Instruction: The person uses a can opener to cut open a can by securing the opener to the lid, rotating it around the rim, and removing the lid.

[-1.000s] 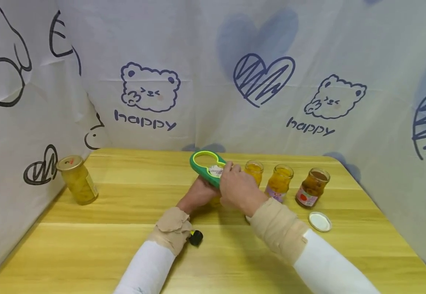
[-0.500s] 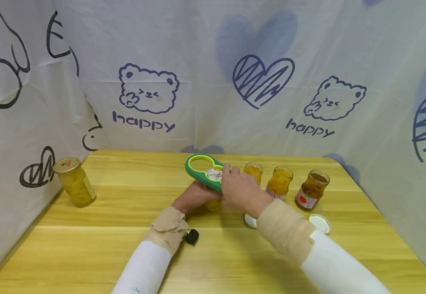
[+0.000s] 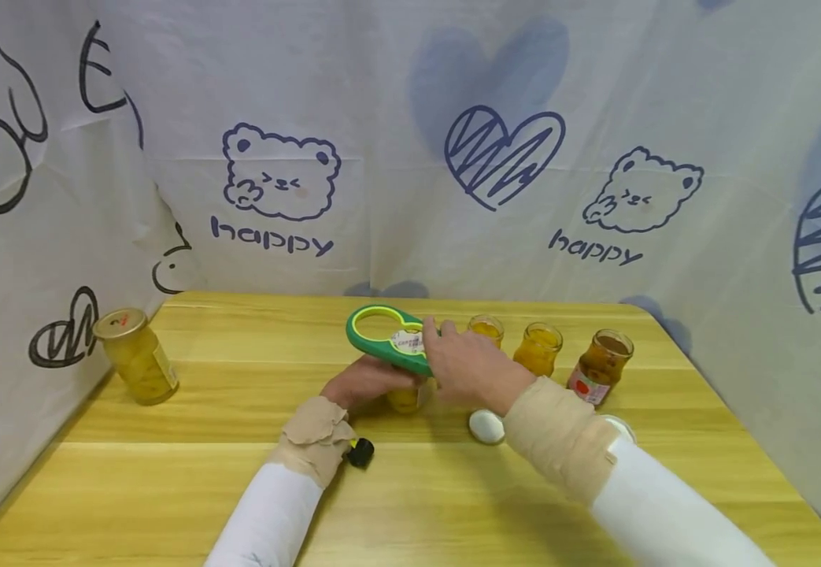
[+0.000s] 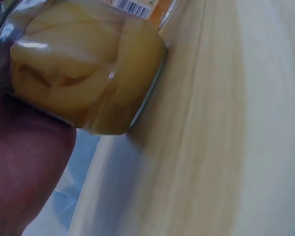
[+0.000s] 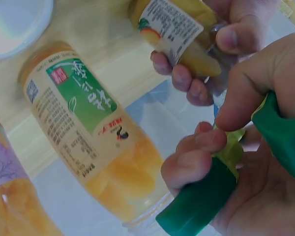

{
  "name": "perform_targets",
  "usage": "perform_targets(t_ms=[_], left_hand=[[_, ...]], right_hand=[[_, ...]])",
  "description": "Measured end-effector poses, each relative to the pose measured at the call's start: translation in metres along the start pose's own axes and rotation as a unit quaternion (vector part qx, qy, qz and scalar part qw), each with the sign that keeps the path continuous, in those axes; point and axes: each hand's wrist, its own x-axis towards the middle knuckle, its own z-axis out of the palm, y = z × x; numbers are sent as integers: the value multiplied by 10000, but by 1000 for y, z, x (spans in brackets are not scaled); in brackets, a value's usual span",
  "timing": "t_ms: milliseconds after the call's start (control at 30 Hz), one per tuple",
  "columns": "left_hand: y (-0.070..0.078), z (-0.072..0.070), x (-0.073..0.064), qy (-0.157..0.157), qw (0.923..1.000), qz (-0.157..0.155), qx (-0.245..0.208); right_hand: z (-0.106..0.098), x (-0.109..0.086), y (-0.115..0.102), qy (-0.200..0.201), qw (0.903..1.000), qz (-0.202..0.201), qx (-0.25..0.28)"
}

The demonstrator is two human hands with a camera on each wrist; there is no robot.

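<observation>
Green plastic opener (image 3: 406, 341) gripped in the right hand (image 3: 470, 364), above a fruit jar (image 3: 404, 399) clasped in the left hand (image 3: 364, 382), mid-table (image 3: 240, 488). To the right, in a row: open orange jar (image 3: 486, 329), second orange jar (image 3: 539, 354), darker jar (image 3: 600, 366). Nearer: loose lid (image 3: 487, 426), further lid (image 3: 621, 426). Well apart at far left, capped jar (image 3: 137, 358). Behind, white sheet (image 3: 396, 79) with drawn bears and hearts.

From right wrist, out of sight from head: curled fingers round the handle, white label (image 5: 172, 30) on the clasped jar, green label (image 5: 83, 93) on a neighbouring one. From left wrist: large fruit pieces close up through glass.

Top of clasped jar hidden from head; impossible to tell whether touching the opener. Further lid partly behind right sleeve (image 3: 665, 512). Small black object (image 3: 361, 453) beside left wrist, unidentifiable.
</observation>
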Motion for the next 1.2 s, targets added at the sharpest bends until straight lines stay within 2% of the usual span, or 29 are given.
perform_targets(t_ms=[233,533,733,933,1133,1200], left_hand=[[5,0,-4,-107,9999,-55,50],[-3,2,-3,-37,9999,-67,-111],[-7,0,-2,-83,9999,127,-61],[-3,2,-6,-57,9990,391,229],[3,5,-8,21,9985,404,368],[3,5,-7,-1,9988,398,286]], right_hand=[[-3,-1,3,-60,9999,-81,-86],[-3,1,3,-33,9996,-156,-237],[-4,3,2,-59,9995,-151,-275],[-5,5,1,-111,9997,-92,-178],[-8,6,4,-119,9995,-8,-299],[-11,5,4,-96,9994,-2,-340]])
